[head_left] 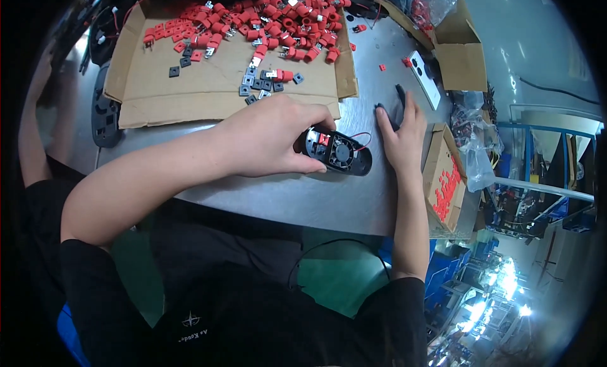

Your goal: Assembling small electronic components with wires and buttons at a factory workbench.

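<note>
My left hand grips the left end of a black plastic housing above the metal table. A small black fan sits in the housing, with a red part beside it inside. A thin red wire loops out near the fan. My right hand is apart from the housing, to its right, low over the tabletop with thumb and fingers spread. Dark shapes show at its thumb tip and fingers; I cannot make out whether they are coverings, a part or shadow.
Beyond my left hand, a cardboard tray holds many red plastic parts and small black square pieces. A white phone lies at the right, near an open cardboard box. Small red pieces fill another box. A person's arm shows far left.
</note>
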Action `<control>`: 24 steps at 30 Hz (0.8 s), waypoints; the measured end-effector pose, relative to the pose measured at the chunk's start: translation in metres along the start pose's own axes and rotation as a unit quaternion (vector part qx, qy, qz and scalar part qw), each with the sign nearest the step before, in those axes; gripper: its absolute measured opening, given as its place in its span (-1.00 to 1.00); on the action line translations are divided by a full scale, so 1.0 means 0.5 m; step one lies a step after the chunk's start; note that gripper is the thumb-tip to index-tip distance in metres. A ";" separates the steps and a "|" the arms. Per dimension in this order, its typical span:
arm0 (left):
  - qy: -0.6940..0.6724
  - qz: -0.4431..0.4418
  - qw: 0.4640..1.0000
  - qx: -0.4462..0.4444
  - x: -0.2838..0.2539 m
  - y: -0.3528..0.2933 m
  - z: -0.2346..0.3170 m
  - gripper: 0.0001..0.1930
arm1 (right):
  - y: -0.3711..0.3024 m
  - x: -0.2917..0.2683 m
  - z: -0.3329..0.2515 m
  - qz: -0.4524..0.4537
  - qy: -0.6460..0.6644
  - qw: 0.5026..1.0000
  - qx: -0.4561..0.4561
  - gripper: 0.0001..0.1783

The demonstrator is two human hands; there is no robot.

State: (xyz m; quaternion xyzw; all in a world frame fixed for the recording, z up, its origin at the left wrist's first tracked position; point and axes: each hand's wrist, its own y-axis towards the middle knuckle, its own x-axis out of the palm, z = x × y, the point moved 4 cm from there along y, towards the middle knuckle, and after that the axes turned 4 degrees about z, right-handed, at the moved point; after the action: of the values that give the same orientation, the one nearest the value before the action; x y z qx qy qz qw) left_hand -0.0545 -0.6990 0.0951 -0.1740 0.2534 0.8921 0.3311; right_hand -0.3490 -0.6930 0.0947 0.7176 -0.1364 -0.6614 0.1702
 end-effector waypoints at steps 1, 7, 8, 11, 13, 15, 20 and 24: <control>-0.012 -0.010 1.000 -0.018 0.002 0.000 -0.002 -0.48 | 0.003 0.001 0.008 -0.012 0.017 1.000 0.023 -0.19; -0.027 -0.019 0.998 -0.044 0.002 -0.005 0.001 -0.49 | 0.051 -0.114 -0.011 0.143 0.683 0.687 0.205 -0.24; -0.032 -0.018 0.998 -0.047 0.004 -0.008 0.000 -0.49 | 0.052 -0.158 -0.076 0.154 0.726 0.656 0.138 -0.18; -0.048 -0.018 0.996 -0.070 0.001 -0.004 0.006 -0.54 | 0.030 -0.179 -0.231 0.130 0.783 0.607 0.034 -0.10; -0.047 -0.008 0.997 -0.063 0.001 -0.008 0.005 -0.55 | 0.023 -0.144 -0.286 0.090 0.819 0.565 0.046 -0.14; -0.045 0.006 0.997 -0.057 0.006 -0.009 0.000 -0.56 | 0.024 -0.112 -0.298 0.068 0.775 0.629 0.009 -0.24; 0.002 0.066 0.998 0.013 0.013 -0.009 -0.002 -0.53 | -0.004 -0.096 -0.313 0.048 0.762 0.644 -0.033 -0.29; -0.013 0.075 0.997 -0.011 0.016 -0.015 -0.008 -0.53 | -0.004 -0.100 -0.313 0.056 0.774 0.631 -0.014 -0.26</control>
State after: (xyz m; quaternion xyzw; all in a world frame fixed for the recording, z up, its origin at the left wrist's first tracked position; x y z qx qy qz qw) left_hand -0.0548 -0.6924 0.0855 -0.1469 0.2518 0.9192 0.2646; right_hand -0.1975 -0.6600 0.1495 0.9545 0.0148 0.1453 0.2601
